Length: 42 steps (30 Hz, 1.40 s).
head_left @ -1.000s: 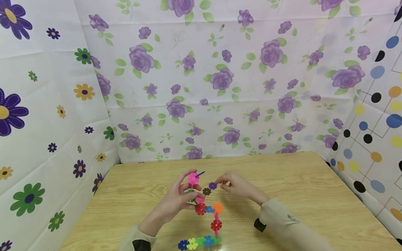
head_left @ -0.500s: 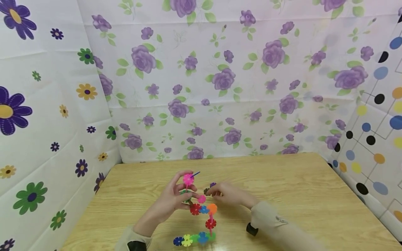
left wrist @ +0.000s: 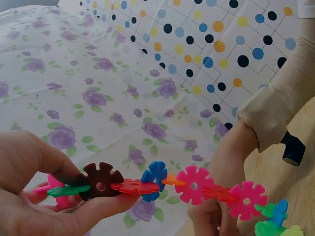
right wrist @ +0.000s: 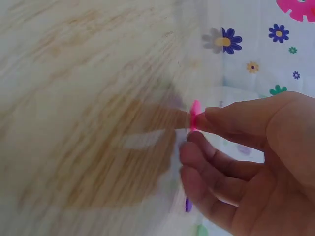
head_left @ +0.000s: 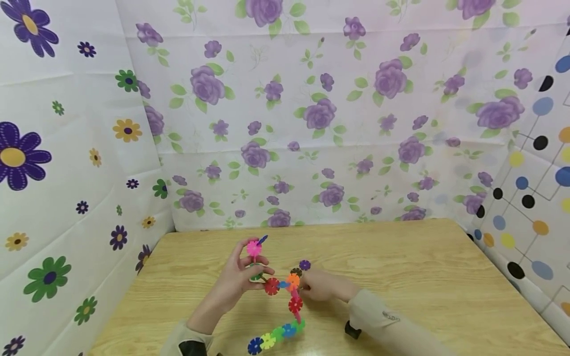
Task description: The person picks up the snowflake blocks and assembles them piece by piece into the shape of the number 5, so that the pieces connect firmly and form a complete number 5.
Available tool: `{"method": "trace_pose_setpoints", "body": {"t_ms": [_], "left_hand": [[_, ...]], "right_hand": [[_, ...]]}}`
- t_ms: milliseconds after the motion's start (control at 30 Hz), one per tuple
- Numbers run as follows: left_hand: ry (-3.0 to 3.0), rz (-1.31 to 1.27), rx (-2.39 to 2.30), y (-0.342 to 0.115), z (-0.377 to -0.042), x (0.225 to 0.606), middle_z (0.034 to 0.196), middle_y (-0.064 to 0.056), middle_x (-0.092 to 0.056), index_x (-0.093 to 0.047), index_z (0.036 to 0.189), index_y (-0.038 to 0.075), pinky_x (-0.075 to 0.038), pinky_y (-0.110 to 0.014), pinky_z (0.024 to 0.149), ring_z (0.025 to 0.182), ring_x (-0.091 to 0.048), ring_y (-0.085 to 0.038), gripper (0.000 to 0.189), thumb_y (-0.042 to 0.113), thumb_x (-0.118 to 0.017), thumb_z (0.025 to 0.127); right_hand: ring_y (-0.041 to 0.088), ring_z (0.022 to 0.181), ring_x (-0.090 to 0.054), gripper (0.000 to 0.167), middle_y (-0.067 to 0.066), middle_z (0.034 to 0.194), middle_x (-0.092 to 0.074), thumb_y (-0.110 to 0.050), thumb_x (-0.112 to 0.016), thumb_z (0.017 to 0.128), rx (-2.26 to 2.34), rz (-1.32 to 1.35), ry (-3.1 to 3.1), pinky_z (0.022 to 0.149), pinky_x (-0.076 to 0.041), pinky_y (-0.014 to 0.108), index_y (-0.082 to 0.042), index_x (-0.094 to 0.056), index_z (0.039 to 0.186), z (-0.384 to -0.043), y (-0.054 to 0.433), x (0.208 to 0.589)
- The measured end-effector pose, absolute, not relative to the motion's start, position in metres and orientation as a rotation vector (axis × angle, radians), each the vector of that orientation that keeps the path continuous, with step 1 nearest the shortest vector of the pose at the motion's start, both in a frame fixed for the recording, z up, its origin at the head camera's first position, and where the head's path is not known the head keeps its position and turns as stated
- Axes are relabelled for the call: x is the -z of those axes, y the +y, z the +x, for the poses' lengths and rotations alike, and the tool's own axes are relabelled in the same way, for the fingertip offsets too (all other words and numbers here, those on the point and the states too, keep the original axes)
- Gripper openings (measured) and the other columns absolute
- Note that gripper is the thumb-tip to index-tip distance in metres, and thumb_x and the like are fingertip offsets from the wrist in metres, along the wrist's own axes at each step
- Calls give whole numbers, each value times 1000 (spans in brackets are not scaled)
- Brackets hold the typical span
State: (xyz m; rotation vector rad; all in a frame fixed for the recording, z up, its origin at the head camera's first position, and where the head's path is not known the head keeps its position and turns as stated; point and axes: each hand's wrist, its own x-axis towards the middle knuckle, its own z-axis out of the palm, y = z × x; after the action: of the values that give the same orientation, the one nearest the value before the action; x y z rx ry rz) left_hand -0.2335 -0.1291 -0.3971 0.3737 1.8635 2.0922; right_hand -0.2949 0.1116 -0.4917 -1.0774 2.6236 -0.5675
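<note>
My left hand [head_left: 231, 284] grips one end of a bent chain of coloured, notched snowflake building discs [head_left: 295, 304], around its green disc [head_left: 256, 271] and brown disc [left wrist: 101, 182]. A pink disc [head_left: 254, 248] with a blue disc [head_left: 262, 240] sticks up past the fingers. The other end hangs toward me, finishing in a dark blue disc [head_left: 255, 345]. Down at the tabletop, behind the chain, my right hand [head_left: 327, 285] pinches a loose pink disc [right wrist: 195, 114] between thumb and fingers; the head view hides this disc.
A loose purple disc [head_left: 305, 265] and a dark brown disc [head_left: 296, 272] lie on the wooden table [head_left: 401, 257] just beyond my right hand. Flowered cloth [head_left: 285, 123] hangs behind the table, and a dotted cloth [head_left: 530, 237] stands on the right.
My right hand moves from the purple and dark brown discs toward me, onto the loose pink disc. My left hand shifts left and slightly up with the chain.
</note>
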Motion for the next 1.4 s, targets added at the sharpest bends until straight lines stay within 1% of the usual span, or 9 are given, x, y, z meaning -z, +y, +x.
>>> {"method": "trace_pose_setpoints", "body": {"t_ms": [133, 200, 333, 433, 600, 800, 1067, 1300, 1400], "left_hand": [[1858, 371, -2099, -129, -235, 399, 104, -5, -57, -23, 145, 21, -58, -33, 71, 94, -68, -17, 61, 2, -54, 96], [1847, 382, -2097, -129, -236, 401, 103, -4, -58, -23, 144, 22, -59, -35, 72, 93, -68, -17, 61, 3, -54, 96], [1833, 390, -2085, -126, -237, 405, 100, -3, -60, -24, 143, 24, -59, -40, 76, 92, -68, -17, 59, 7, -56, 97], [1846, 377, -2071, -124, -237, 409, 98, -2, -62, -25, 143, 27, -58, -41, 77, 91, -68, -16, 57, 9, -55, 98], [1856, 366, -2068, -124, -239, 411, 93, 3, -64, -22, 145, 26, -58, -39, 75, 89, -68, -14, 57, 11, -54, 99], [1822, 366, -2087, -124, -240, 410, 94, 1, -61, -22, 145, 22, -58, -35, 72, 89, -68, -14, 58, 5, -52, 98], [1802, 371, -2075, -123, -240, 411, 96, -2, -59, -25, 143, 24, -57, -33, 69, 89, -68, -16, 58, 2, -52, 96], [1824, 387, -2042, -121, -239, 414, 97, -2, -57, -25, 146, 30, -53, -29, 63, 88, -67, -17, 57, 4, -47, 100], [1829, 387, -2029, -117, -239, 414, 97, 0, -58, -23, 147, 29, -52, -25, 60, 88, -67, -15, 56, 8, -47, 101]], "right_hand": [[-3, 61, -52, 13, -3, 76, -70, -7, -63, 90, 621, -1123, 2683, 60, -47, 14, -9, -74, 84, -298, 114, 493], [-1, 60, -49, 10, -5, 72, -65, -7, -64, 90, 653, -1127, 2705, 57, -44, 15, -11, -71, 83, -300, 114, 494], [-1, 63, -48, 4, -11, 73, -59, -12, -67, 89, 674, -1117, 2724, 59, -44, 16, -16, -68, 91, -302, 111, 499], [-1, 65, -46, 8, -13, 75, -58, -17, -69, 89, 622, -1116, 2748, 61, -42, 15, -16, -67, 97, -303, 108, 502], [3, 64, -42, 13, -9, 74, -53, -19, -72, 87, 567, -1111, 2788, 58, -37, 17, -13, -63, 94, -303, 106, 504], [4, 71, -45, 22, -8, 81, -55, -16, -76, 83, 671, -1042, 2753, 63, -41, 18, -13, -59, 97, -302, 109, 503], [2, 70, -52, 12, -4, 82, -59, -3, -61, 92, 1028, -1057, 2631, 63, -48, 18, -14, -57, 94, -305, 126, 506], [8, 72, -60, 9, 0, 86, -67, -12, -58, 97, 1289, -942, 2581, 62, -51, 23, -12, -66, 100, -303, 143, 486], [16, 71, -62, 12, 0, 85, -68, -15, -56, 98, 1337, -921, 2588, 61, -51, 24, -12, -67, 102, -301, 148, 478]]}}
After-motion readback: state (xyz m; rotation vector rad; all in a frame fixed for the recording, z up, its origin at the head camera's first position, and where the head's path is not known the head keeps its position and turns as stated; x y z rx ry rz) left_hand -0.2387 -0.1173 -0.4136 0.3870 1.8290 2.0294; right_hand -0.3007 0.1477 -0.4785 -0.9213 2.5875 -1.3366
